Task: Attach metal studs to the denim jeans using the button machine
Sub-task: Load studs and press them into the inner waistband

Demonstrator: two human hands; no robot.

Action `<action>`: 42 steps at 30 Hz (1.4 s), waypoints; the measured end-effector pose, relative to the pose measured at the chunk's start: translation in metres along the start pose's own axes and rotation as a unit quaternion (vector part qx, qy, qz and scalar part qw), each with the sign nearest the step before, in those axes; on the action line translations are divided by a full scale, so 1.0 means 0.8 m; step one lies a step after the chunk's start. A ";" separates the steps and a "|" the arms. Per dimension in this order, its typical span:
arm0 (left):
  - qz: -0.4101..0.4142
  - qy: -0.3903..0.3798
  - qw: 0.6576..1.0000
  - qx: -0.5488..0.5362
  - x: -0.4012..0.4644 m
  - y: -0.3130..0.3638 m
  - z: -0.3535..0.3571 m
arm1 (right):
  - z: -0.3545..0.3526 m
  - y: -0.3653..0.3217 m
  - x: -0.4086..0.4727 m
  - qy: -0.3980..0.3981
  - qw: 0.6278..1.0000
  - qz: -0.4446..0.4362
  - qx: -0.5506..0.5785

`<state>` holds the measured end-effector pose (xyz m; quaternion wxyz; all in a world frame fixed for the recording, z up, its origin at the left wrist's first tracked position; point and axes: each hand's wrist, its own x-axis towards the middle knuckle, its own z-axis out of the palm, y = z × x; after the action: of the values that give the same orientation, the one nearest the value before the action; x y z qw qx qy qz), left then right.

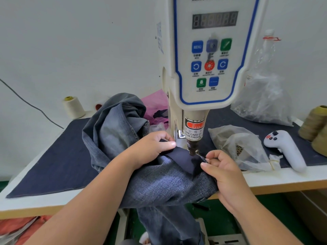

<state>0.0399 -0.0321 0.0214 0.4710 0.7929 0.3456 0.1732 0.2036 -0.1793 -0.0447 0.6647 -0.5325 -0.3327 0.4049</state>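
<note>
Head view. A white bench (283, 179) with a pale wooden front edge stands against a plain white wall; a dark navy cloth mat (58, 161) covers most of its top. The button machine (207, 68) rises from the middle of the bench, near the back edge. Its white, blue-bordered panel carries a dark digit display, a blue key marked "MENU" and other blue, green and red keys; the heading at the top reads "SERVO BUTTON", the rest cut off. A label on the ram shows a red "WARNING" strip and "TAKE CARE OF YOUR FINGER".

The denim jeans (159, 181) are heaped left of the machine and drape over the front edge of the bench, a dark fold lying directly under the punch tip (192, 152). The left hand (152, 147) grips the fabric just left of the punch, fingers curled. The right hand (223, 172) pinches the fabric edge just right of it.

Toward the right edge lie clear plastic bags (242, 147), a white handheld controller (284, 149) and olive thread cones (315, 124). A cream thread cone (73, 107) stands at the back left corner.
</note>
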 end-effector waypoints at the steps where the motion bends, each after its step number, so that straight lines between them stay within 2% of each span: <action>1: 0.003 -0.006 1.000 0.006 -0.001 0.000 0.001 | -0.001 0.000 0.001 0.003 1.000 -0.001 0.011; 4: 0.011 -0.002 0.999 0.044 -0.003 -0.006 0.003 | -0.002 0.000 0.003 0.001 1.000 0.007 0.031; 8: -0.002 0.014 0.999 -0.041 -0.007 -0.019 0.007 | 0.001 0.002 0.003 -0.027 0.998 0.021 0.052; 14: 0.002 0.000 0.994 -0.106 -0.014 -0.028 0.014 | -0.004 0.008 0.000 -0.032 0.997 0.020 0.066; 21: 0.008 -0.002 0.991 -0.135 -0.015 -0.040 0.016 | -0.005 0.015 -0.002 -0.035 0.997 0.006 0.069; 29: -0.013 -0.002 0.978 -0.207 -0.011 -0.045 0.015 | -0.005 0.016 0.005 -0.025 0.985 0.025 0.166; 34: -0.019 -0.001 0.978 -0.206 -0.011 -0.047 0.015 | -0.006 0.015 0.006 -0.034 0.987 0.044 0.153; 42: -0.039 -0.013 0.972 -0.233 -0.010 -0.047 0.015 | -0.006 0.019 0.004 -0.007 0.986 0.050 0.156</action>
<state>0.0273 -0.0332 -0.0171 0.6538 0.6492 0.3202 0.2201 0.2067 -0.1769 -0.0602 0.7161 -0.4352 -0.2429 0.4887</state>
